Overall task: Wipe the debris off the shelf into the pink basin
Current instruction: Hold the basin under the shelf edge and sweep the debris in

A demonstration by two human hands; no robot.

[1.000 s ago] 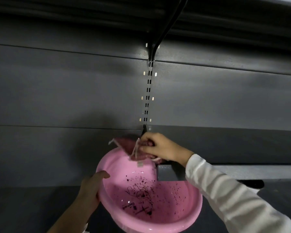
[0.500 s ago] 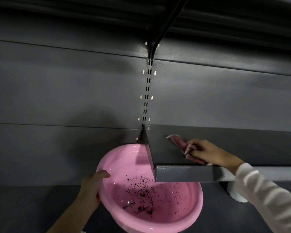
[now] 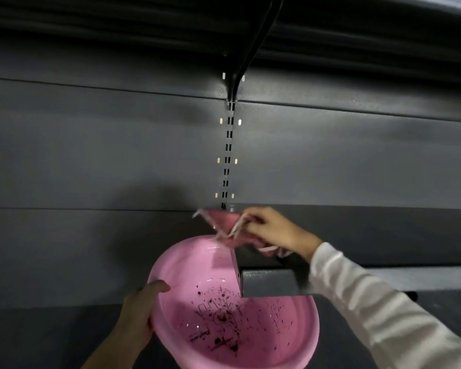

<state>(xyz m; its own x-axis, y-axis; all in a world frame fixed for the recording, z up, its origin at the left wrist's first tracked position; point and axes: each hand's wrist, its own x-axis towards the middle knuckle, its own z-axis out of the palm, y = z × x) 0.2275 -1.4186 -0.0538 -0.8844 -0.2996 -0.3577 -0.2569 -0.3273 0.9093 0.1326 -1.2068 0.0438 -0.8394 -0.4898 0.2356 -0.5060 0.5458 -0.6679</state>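
A round pink basin (image 3: 301, 339) sits low in the middle, under the left end of a dark grey shelf (image 3: 269, 284). Dark specks and bits of debris lie on its bottom. My left hand (image 3: 140, 312) grips the basin's left rim, thumb over the edge. My right hand (image 3: 273, 229), in a white sleeve, is shut on a dark pink cloth (image 3: 225, 226) with pale fringed edges. The cloth hangs over the shelf's left end, above the basin's far rim.
A dark grey back panel (image 3: 91, 155) fills the view. A slotted upright (image 3: 228, 155) runs down to the shelf's corner. Another shelf with a black bracket (image 3: 253, 49) hangs overhead. A lower dark surface (image 3: 51, 336) lies beneath the basin.
My right hand swept the cloth leftward along the shelf, from mid-shelf to its left end over the basin. My left hand and the basin stayed put.
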